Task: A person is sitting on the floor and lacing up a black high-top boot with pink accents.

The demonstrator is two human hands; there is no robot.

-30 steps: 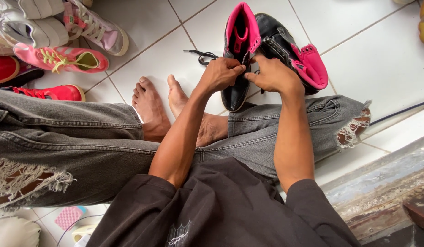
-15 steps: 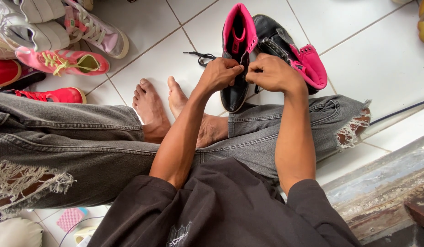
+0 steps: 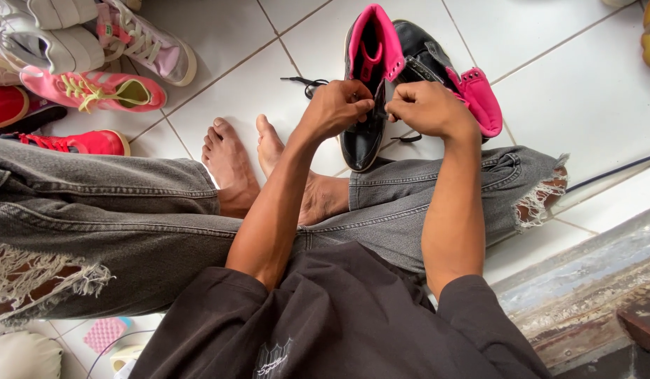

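So the person is sitting cross-legged on the white tiled floor (image 3: pixel 592 91) with a black high-top shoe with a bright pink lining and tongue (image 3: pixel 367 84) propped toe-down against the shin of their grey ripped jeans (image 3: pixel 128 210), roughly in the middle of the floor patch in view. Its twin, a second black and pink high-top (image 3: pixel 451 77), lies just behind it, touching or near enough. The left hand (image 3: pixel 337 107) is curled shut, pinching at the lacing area near the tongue, and the right hand (image 3: pixel 427 109) is closed in a loose fist right beside it, seemingly gripping the black shoelace (image 3: pixel 307 85), though the fingers hide the actual pinch so I can't swear to what's in there. My read on handling: the shoe looks light enough, with a stiff glossy toe and sole but a floppy padded collar, so the upper will fold if grabbed there. Better to steady it by the heel or sole and work the eyelet edges with fingertips. The lace is thin, limp and a bit slippery, so pinch it close to the end. Over in the far left corner there's a pile of pink, red and white sneakers (image 3: pixel 86 70), well apart from the hands.
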